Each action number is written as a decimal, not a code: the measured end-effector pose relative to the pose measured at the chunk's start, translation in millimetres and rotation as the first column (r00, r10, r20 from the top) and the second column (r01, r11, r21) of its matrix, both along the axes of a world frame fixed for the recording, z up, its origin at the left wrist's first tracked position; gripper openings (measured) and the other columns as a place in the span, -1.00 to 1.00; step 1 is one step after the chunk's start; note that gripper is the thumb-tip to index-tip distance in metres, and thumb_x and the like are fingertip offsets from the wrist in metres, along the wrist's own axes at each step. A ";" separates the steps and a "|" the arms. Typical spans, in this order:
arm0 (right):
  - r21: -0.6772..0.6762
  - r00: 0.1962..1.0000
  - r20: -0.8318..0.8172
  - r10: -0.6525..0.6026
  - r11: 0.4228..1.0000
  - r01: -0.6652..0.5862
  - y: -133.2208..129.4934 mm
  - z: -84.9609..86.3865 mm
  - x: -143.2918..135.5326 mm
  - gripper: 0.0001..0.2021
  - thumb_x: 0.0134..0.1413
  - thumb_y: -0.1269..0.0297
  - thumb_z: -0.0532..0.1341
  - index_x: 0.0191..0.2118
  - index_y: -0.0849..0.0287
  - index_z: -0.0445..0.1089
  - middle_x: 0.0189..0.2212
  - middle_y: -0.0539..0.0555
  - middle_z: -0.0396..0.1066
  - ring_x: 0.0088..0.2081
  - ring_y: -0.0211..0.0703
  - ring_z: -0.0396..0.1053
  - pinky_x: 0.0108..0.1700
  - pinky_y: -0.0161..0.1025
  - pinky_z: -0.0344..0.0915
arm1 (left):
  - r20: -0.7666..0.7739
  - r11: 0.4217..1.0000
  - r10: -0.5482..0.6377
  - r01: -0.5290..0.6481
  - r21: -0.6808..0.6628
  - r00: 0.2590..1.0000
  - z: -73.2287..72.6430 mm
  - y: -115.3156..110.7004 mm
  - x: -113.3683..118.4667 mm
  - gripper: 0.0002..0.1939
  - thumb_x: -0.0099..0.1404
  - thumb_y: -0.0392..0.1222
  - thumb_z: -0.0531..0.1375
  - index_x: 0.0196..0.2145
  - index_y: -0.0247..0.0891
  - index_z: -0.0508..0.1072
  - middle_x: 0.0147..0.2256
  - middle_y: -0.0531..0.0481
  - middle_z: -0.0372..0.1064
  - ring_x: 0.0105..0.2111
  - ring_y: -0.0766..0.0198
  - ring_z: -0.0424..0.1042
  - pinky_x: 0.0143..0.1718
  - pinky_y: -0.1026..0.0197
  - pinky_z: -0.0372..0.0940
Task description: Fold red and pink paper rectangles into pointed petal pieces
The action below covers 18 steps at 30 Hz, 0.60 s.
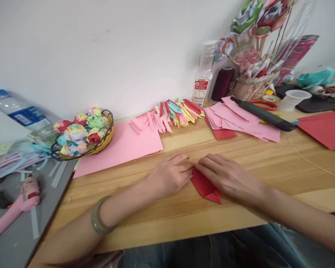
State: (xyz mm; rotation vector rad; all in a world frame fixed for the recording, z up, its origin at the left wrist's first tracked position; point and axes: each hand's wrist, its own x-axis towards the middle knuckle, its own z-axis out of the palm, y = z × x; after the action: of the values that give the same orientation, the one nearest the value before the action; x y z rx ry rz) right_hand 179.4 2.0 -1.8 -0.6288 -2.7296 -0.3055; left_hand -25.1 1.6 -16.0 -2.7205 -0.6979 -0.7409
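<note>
A folded piece of red paper (205, 185) lies on the wooden table between my hands, with a small folded flap at its near end. My left hand (171, 173) has its fingers bent and pressed at the paper's far left corner. Over the right edge curls my right hand (225, 175), its fingertips meeting the left ones at that same corner. Both hands are closed on the paper, and their fingers hide its far part. A greenish bangle (98, 216) circles the left wrist.
Pink sheets (123, 145) and folded paper strips (170, 115) lie beyond my hands. A basket of paper flowers (83, 132) stands left, near a pink glue gun (19, 204). At right are pink slips (240, 119), a dark green cutter (264, 113) and red paper (325, 128).
</note>
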 end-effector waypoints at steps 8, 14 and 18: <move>-0.091 0.998 0.035 -0.050 0.994 0.053 -3.5 2.4 2.9 -0.70 0.20 0.51 -0.10 -0.20 0.36 0.37 -0.34 0.22 0.35 -0.31 -0.05 0.27 -0.29 -0.12 0.31 | -0.017 1.000 0.005 -0.005 0.009 1.000 3.3 0.0 -0.1 -0.72 0.36 -0.27 0.01 -0.32 -0.31 0.52 -0.27 0.00 0.51 -0.13 0.16 0.40 -0.09 0.10 0.32; -0.125 1.000 -0.008 0.028 0.992 -0.029 7.0 10.0 24.5 -0.69 0.25 0.41 -0.09 -0.28 0.26 0.40 -0.34 0.18 0.37 -0.29 -0.06 0.26 -0.26 -0.09 0.26 | 0.015 0.999 0.026 -0.025 -0.043 1.000 6.1 -2.8 -1.5 -0.79 0.31 -0.26 0.08 -0.29 -0.32 0.52 -0.26 0.00 0.51 -0.16 0.13 0.39 -0.06 0.06 0.28; -0.135 0.990 -0.109 -0.092 0.988 0.077 -4.5 19.3 29.2 -0.68 0.24 0.40 -0.08 -0.33 0.24 0.40 -0.34 0.17 0.38 -0.34 -0.10 0.30 -0.32 -0.14 0.25 | 0.003 0.989 0.145 -0.145 0.025 0.989 6.9 -11.4 1.1 -0.79 0.29 -0.26 0.09 -0.27 -0.35 0.51 -0.31 -0.06 0.50 -0.16 0.09 0.38 0.02 -0.06 0.19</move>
State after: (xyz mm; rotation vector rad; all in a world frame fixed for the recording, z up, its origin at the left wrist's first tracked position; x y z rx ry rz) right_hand 208.6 -2.5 17.5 -0.7740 -2.6321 -0.1073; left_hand -24.0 -9.8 -9.1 -2.6132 -0.8705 -0.7126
